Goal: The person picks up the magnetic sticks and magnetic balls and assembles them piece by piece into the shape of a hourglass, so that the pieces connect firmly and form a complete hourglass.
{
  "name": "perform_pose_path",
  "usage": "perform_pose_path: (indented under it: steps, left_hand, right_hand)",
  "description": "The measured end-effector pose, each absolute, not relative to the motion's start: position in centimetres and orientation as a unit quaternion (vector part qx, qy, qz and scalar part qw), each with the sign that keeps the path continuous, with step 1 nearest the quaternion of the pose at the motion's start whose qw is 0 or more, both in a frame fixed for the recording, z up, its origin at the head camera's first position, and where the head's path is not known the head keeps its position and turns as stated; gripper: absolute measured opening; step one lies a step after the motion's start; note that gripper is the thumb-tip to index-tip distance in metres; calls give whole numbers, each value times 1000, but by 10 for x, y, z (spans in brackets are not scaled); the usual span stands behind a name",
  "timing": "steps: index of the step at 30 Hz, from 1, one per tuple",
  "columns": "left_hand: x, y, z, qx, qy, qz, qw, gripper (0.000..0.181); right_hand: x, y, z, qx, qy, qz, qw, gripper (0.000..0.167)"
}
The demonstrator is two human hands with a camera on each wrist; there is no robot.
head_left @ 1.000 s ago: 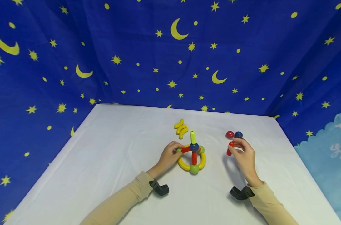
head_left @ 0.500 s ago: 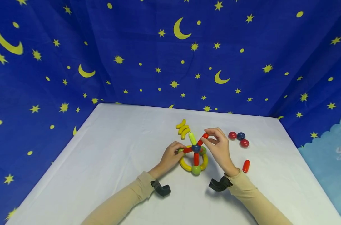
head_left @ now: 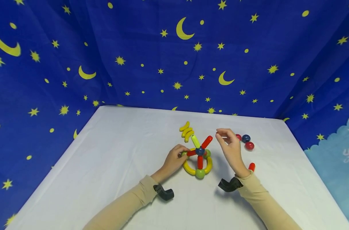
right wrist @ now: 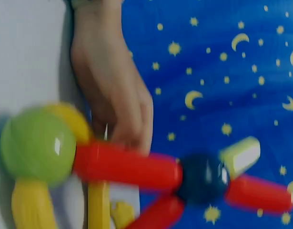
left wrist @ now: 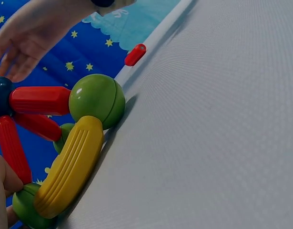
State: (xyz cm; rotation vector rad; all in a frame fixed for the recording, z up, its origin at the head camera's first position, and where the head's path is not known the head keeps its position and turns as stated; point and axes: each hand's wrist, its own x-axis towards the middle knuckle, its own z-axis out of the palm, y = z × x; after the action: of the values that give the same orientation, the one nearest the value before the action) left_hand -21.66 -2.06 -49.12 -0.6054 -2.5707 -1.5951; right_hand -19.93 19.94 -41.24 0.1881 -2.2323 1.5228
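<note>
A magnetic construction toy stands before me on the white table. Yellow curved rods and green balls form its base ring (head_left: 189, 168). Red rods (head_left: 200, 162) rise from the ring to a dark blue ball (head_left: 200, 151). Out of that ball stick a lime-yellow rod (head_left: 195, 141) and an upper red rod (head_left: 206, 142), both tilted. At the ring's left side my left hand (head_left: 173, 159) pinches a green ball (left wrist: 29, 207) with its fingertips. My right hand (head_left: 231, 148) hovers right of the upper red rod, apart from it, fingers loosely bent around nothing.
Several yellow curved rods (head_left: 187, 131) lie behind the toy. Right of my right hand are a blue ball (head_left: 246, 138) and two red balls, the nearer red ball (head_left: 249, 146) in full view. A loose red rod (head_left: 252, 166) lies partly behind my right wrist.
My right hand brought a red rod leftward from beside the loose balls and attached it to the dark blue ball. It has let go and drawn back right. My left hand has stayed put.
</note>
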Motion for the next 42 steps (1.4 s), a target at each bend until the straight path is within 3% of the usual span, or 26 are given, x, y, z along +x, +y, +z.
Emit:
perform_pose_path:
  steps: [14,17,22,29,36,42]
  left_hand:
    - [-218,-21,-494,-197,-833,-516,34,20]
    - [-218,-21,-495,-195,-833,-517,38,20]
    - [-218,-21,-496,-195,-830,-521,34,20]
    - [-219,-20,-496,-195,-830,-521,37,20]
    - [-219,-20,-496,-196,-831,-520,34,20]
    - [-218,-21,-495,-199,-830,-520,35,20]
  right_hand:
    - [-215,286,-450,-40,-815,460,349,20]
    - [-218,298,-455,-89,-829,435,340,23]
    - [-220,311,-466,-159,-844,428,281,27]
    - [-222,319,-473,-182,-866,417,208,26]
    - [-219,306,-460,-164,-850,435,248,30]
    - [-216,259,-422,-67,-803,525,275,35]
